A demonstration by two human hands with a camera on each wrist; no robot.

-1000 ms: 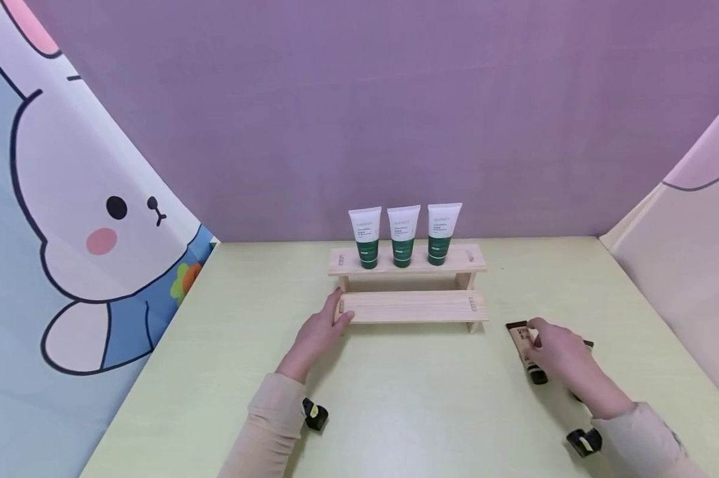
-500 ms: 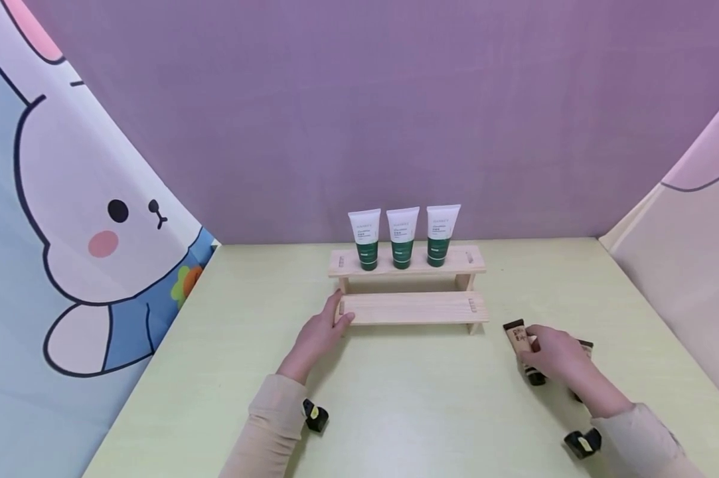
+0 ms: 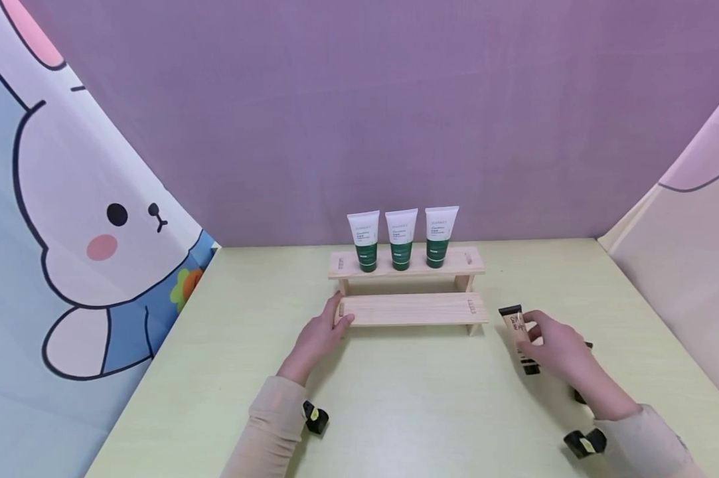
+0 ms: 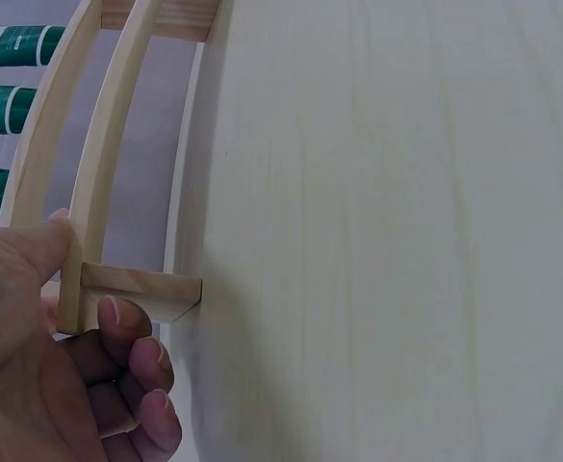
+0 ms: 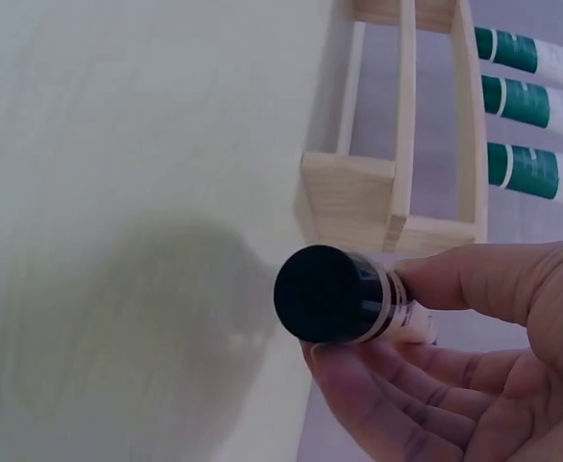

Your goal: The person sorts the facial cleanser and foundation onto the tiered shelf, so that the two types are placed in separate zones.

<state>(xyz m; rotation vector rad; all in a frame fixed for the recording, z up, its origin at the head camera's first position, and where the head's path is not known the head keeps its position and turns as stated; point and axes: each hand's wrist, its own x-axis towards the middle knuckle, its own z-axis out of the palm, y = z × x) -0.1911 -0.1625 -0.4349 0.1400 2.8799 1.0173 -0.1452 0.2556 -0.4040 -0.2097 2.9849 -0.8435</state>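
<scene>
Tan tube lifted, wooden shelf unmoved

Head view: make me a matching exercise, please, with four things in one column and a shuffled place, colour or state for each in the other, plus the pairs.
1. Left hand
2. Right hand
3. White-and-green tubes
4. Held tube

A. Beige, with a black cap
B. Gripping the left end of the lower shelf
C. Standing on the rack's upper shelf
D. Pinching something, right of the rack

Pairs: 1-B, 2-D, 3-C, 4-A
</scene>
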